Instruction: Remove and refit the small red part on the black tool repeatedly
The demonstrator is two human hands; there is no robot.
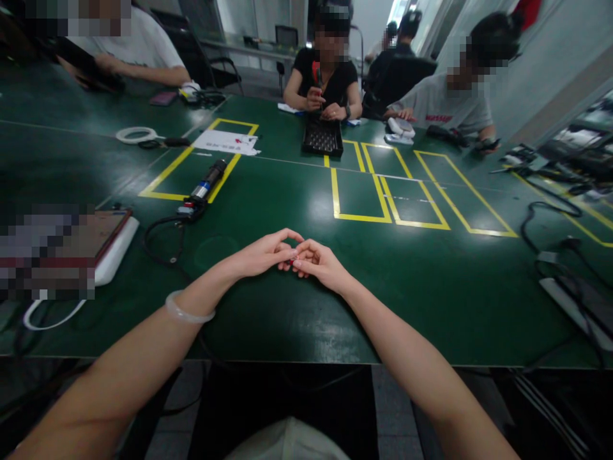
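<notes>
My left hand (pixel 264 253) and my right hand (pixel 324 263) meet above the near part of the green table (pixel 297 326). The fingers of both are bent, and their tips come together round a small red object (pixel 292 260). Most of it is covered by the fingers, so its kind cannot be made out. A pale bangle (pixel 189 310) circles my left wrist.
A black and blue cylindrical device (pixel 207 183) with a cable lies ahead on the left. Nearer, a tablet-like device (pixel 117 239) stands on a white base. Across the table, a person holds a tool over a black tray (pixel 322 137). Yellow tape (pixel 364 218) marks rectangles.
</notes>
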